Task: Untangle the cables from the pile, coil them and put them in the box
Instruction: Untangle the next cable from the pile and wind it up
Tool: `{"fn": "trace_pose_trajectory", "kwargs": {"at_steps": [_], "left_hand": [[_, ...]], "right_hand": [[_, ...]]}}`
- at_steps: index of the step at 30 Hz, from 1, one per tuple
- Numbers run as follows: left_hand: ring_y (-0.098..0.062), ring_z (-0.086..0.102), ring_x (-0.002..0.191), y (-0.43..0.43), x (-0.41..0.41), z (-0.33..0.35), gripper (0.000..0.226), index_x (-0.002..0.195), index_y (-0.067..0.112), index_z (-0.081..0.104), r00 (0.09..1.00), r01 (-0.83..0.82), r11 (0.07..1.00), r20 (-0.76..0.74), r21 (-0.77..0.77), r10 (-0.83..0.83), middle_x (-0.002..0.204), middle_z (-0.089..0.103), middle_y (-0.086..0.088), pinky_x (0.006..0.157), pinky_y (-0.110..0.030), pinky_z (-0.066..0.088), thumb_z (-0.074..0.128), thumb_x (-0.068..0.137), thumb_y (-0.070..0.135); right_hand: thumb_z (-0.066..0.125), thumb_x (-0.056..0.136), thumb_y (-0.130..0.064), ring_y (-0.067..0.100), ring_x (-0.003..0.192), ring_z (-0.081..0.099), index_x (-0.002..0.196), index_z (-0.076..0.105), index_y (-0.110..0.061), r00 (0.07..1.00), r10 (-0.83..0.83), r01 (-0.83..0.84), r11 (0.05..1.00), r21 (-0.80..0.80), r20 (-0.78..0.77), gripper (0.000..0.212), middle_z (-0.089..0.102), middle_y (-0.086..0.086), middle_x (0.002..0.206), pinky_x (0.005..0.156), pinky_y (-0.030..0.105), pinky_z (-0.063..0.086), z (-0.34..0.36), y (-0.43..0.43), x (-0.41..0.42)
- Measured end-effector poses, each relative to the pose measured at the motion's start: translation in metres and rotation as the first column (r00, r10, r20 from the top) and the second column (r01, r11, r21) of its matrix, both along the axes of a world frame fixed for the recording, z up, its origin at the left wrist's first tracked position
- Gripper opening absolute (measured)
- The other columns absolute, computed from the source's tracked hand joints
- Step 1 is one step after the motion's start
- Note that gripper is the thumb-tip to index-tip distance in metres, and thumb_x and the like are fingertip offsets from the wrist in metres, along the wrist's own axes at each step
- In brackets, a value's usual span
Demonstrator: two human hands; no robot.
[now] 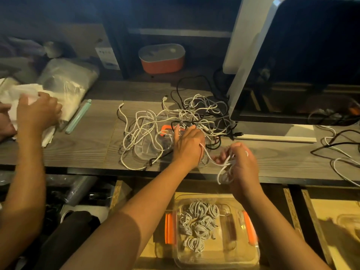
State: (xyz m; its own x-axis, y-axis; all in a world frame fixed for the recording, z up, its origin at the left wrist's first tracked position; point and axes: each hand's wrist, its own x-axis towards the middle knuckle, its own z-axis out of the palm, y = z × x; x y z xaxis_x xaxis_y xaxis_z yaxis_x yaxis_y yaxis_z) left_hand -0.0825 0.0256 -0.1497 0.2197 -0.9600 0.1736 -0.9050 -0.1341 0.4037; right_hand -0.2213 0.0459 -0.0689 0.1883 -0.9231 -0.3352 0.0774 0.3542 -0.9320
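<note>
Two hands working a cable pile at the desk's front edge

The pile (175,121) of white and black cables sits mid-desk (87,145) over a clear lid, hemmed at 2 o'clock by a monitor (292,75); bare wood lies open at 9 o'clock. The left hand (188,145) presses into the pile, fingers spread. The right hand (241,162), at 4 o'clock, has fingers clamped on a white cable (224,168). The box (214,240) below holds grey coils.
</note>
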Motion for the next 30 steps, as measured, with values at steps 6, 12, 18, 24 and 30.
{"fn": "trace_pose_trajectory", "kwargs": {"at_steps": [6, 12, 18, 24, 30], "left_hand": [[-0.013, 0.026, 0.141, 0.003, 0.001, 0.010, 0.031, 0.117, 0.020, 0.062, 0.988, 0.028, 0.999, 0.150, 0.025, -0.031, 0.132, 0.056, 0.006, 0.113, -0.046, -0.011, 0.040, 0.099, 0.031], [-0.023, 0.047, 0.126, 0.008, 0.010, -0.009, 0.029, 0.092, 0.016, 0.073, 1.000, -0.025, 0.999, -0.014, -0.038, 0.024, 0.119, 0.065, 0.001, 0.111, -0.046, -0.002, 0.049, 0.089, 0.032], [-0.020, 0.051, 0.115, 0.008, 0.012, -0.007, 0.013, 0.084, 0.017, 0.064, 0.989, -0.098, 0.992, -0.116, -0.083, 0.088, 0.099, 0.066, 0.000, 0.112, -0.038, 0.001, 0.057, 0.090, 0.026], [-0.018, 0.052, 0.111, 0.006, 0.013, -0.003, 0.010, 0.084, 0.018, 0.063, 0.992, -0.071, 0.991, -0.110, -0.110, 0.059, 0.098, 0.067, 0.002, 0.113, -0.036, 0.003, 0.057, 0.089, 0.023], [-0.024, 0.052, 0.119, 0.008, 0.007, -0.008, 0.018, 0.097, 0.015, 0.072, 0.998, 0.046, 0.987, 0.039, -0.155, -0.041, 0.115, 0.066, -0.002, 0.113, -0.044, 0.007, 0.061, 0.087, 0.025]], "right_hand": [[0.062, 0.087, -0.021, 0.014, 0.057, 0.052, 0.099, 0.062, -0.004, 0.639, 0.499, -0.564, 0.821, 0.084, -0.586, 0.021, 0.058, 0.005, 0.071, 0.055, 0.031, 0.045, -0.018, -0.009, -0.007], [0.050, 0.093, -0.011, 0.010, 0.066, 0.055, 0.078, 0.060, -0.010, 0.928, 0.321, -0.338, 0.939, -0.065, -0.188, 0.019, 0.059, 0.009, 0.078, 0.059, 0.019, 0.045, -0.003, -0.008, -0.002], [0.053, 0.088, -0.018, 0.023, 0.105, 0.065, 0.068, 0.071, -0.019, 0.986, 0.110, -0.113, 0.993, 0.017, 0.129, 0.027, 0.072, 0.005, 0.104, 0.086, 0.038, 0.050, -0.003, -0.012, -0.004], [0.044, 0.093, -0.017, 0.024, 0.086, 0.068, 0.074, 0.062, -0.007, 0.966, 0.060, -0.073, 0.997, 0.040, 0.251, 0.028, 0.069, 0.010, 0.079, 0.083, 0.039, 0.052, -0.004, -0.018, -0.008], [0.068, 0.083, -0.012, 0.006, 0.064, 0.057, 0.095, 0.049, -0.015, 0.887, 0.282, -0.300, 0.954, 0.010, -0.366, 0.023, 0.053, -0.003, 0.079, 0.052, 0.020, 0.047, -0.011, -0.014, -0.002]]}}
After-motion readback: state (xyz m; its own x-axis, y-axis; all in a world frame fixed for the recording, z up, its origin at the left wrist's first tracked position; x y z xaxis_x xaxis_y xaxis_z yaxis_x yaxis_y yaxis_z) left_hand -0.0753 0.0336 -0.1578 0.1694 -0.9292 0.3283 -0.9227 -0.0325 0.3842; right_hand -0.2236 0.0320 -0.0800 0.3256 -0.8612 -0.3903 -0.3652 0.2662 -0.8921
